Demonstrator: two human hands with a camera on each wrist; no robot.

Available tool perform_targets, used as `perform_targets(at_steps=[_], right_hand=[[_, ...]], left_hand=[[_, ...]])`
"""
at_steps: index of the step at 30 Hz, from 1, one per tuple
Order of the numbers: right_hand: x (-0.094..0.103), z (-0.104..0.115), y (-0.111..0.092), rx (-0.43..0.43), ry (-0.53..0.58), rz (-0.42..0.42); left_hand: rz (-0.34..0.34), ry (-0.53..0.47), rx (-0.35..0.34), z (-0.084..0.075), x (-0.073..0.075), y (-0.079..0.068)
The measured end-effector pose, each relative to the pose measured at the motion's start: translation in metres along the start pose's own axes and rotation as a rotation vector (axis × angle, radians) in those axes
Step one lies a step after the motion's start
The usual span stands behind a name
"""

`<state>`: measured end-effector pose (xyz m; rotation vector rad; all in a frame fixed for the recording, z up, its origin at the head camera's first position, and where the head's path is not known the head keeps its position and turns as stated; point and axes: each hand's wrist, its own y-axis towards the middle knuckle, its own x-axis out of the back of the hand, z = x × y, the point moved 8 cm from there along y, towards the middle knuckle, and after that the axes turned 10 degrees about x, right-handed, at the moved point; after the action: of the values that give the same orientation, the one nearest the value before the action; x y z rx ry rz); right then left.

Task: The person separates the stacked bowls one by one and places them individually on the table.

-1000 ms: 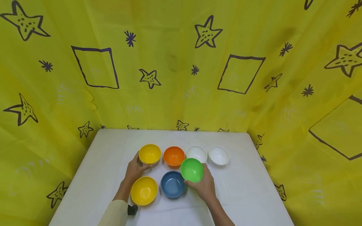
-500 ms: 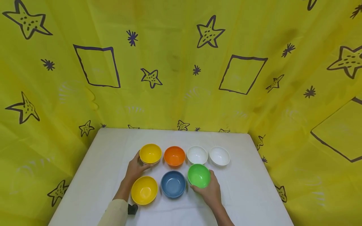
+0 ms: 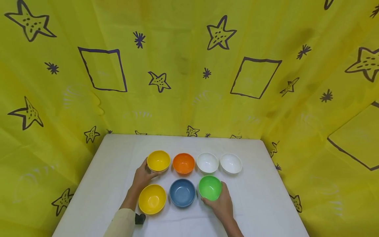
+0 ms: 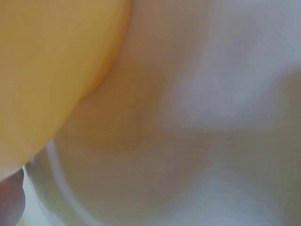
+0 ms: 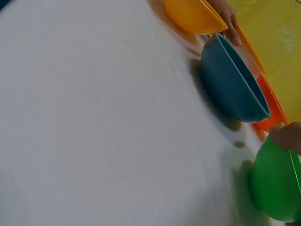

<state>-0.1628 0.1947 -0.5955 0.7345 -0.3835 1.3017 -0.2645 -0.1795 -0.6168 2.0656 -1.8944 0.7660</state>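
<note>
My left hand [image 3: 142, 177] grips the smaller yellow bowl [image 3: 159, 160] at the left end of the back row, thumb along its near side. The left wrist view shows that yellow bowl [image 4: 51, 61] very close, with a bit of a finger [image 4: 10, 202] below it. On the right, my right hand [image 3: 222, 203] holds a bright green bowl [image 3: 210, 187] by its right and near sides. The green bowl [image 5: 276, 181] sits low over the white cloth in the right wrist view, a digit at its rim. Left of it stands a blue bowl [image 3: 182, 193].
An orange bowl [image 3: 184, 163] and two white bowls, one [image 3: 207, 163] behind the green bowl and one [image 3: 231, 163] at the right end, continue the back row. A larger yellow bowl [image 3: 152, 199] stands beside my left forearm. Yellow patterned curtains [image 3: 177, 108] enclose the white table [image 3: 260, 197].
My right hand has brought the green bowl rightward and toward me, from overlapping a white bowl to beside the blue one. My left hand stays on the yellow bowl.
</note>
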Motion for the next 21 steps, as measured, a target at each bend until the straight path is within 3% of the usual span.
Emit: perform_targets(at_steps=[12,16,21], right_hand=[[0.0034,0.0034,-0.0063,-0.035,-0.037,0.066],[0.0037,0.0035,-0.0064,-0.055,-0.059,0.094],[0.0085,0.0095,0.0002,-0.006,-0.084,0.049]], left_hand=[[-0.004,0.009,-0.023,-0.0052,0.0027,-0.0003],[0.005,0.006,0.001,-0.0065,0.0023,-0.0012],[0.008,0.010,0.010,-0.0037,0.0012,-0.0011]])
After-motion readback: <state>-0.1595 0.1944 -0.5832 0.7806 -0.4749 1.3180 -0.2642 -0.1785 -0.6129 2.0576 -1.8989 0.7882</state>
